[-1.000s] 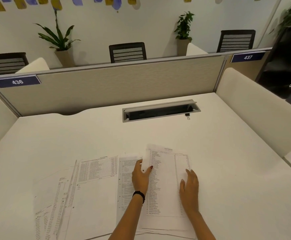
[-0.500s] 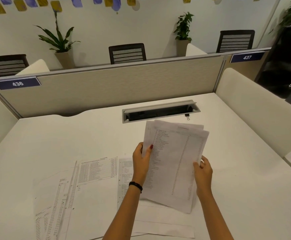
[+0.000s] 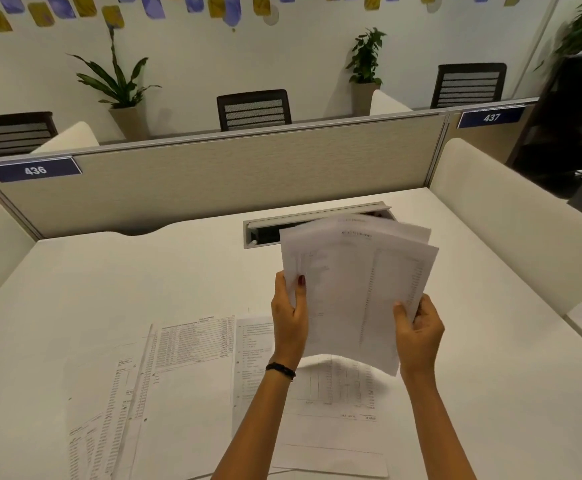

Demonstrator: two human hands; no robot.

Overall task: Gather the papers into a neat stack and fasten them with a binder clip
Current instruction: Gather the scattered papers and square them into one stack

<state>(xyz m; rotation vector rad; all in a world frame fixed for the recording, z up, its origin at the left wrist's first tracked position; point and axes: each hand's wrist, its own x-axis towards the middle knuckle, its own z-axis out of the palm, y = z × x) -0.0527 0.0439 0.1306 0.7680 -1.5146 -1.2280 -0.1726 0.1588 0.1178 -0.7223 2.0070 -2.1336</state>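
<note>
Nearest, below and to the left of the hands, loose printed sheets lie overlapping on the white desk. Above them both hands hold a small sheaf of papers clear of the desk. The left hand, a dark band at its wrist, pinches the sheaf's left edge with the thumb in front. The right hand curls round the lower right edge. The held sheets are fanned, corners unaligned. Just beyond their top edge, partly hidden by it, is the desk's cable slot, then the beige partition.
</note>
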